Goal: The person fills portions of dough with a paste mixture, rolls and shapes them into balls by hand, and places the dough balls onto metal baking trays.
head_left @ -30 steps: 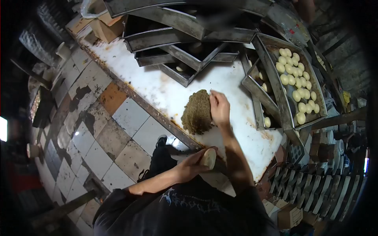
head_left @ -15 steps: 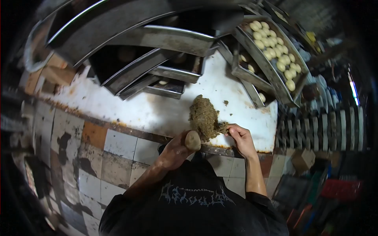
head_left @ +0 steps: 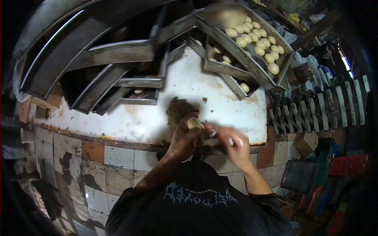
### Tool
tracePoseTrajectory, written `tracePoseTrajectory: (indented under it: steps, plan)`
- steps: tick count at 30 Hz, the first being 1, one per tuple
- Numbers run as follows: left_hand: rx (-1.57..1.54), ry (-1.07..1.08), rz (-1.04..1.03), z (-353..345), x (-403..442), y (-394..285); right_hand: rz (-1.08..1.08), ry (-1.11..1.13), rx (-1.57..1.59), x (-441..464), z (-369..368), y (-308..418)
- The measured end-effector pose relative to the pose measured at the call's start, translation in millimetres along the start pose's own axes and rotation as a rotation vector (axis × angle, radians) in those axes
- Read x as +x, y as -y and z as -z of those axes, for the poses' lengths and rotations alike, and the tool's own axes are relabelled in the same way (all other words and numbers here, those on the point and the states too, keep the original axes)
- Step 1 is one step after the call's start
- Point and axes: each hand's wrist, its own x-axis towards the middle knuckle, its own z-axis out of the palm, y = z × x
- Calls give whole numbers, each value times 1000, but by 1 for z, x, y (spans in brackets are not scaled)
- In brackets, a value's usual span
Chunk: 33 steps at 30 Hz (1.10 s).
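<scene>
A pale piece of dough [head_left: 194,124] rests in my left hand [head_left: 183,137], whose fingers are curled around it above the table's front edge. Close beside it, my right hand [head_left: 236,148] bends thumb and fingers together, the tips reaching to the dough. Blur hides what lies between those fingertips; a small pale spot shows there. Behind my left hand, a brown, crumbly mound of filling [head_left: 178,111] sits on the white table [head_left: 138,118], partly covered by the hand. A few loose crumbs [head_left: 204,100] lie just past it.
Stacked metal trays [head_left: 114,55] fill the table's back left. At the back right, another tray [head_left: 236,49] holds many round dough balls [head_left: 260,51]. A row of slatted metal pieces [head_left: 315,114] stands right of the table. A cardboard box [head_left: 306,142] and red crate [head_left: 348,165] are lower right.
My right hand has left the mound and come up against the dough in my left hand. The left hand has risen over the table edge and turned. The camera view has shifted.
</scene>
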Motion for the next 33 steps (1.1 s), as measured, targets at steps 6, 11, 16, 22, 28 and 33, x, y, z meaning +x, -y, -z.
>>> tracePoseTrajectory:
  steps: [6,11,16,22,28,33]
  plan:
    - [61,96,261,-63,21,42,-170,137,25,-17,43,-74]
    - [-208,-353,-42,-107,56,92,100,-221,-203,-85,24,-89]
    - [1357,25,-676,-67,94,145,-385,-182,299,-105,58,-158]
    - [1251,231,-378,-79,75,88,-186,-418,354,-25,-7,-219]
    - [689,120,-454,-21,-6,7,263,14,-334,-107,35,-185]
    - [579,138,-255,30,-47,-9,-107,-383,-576,-11,45,-210]
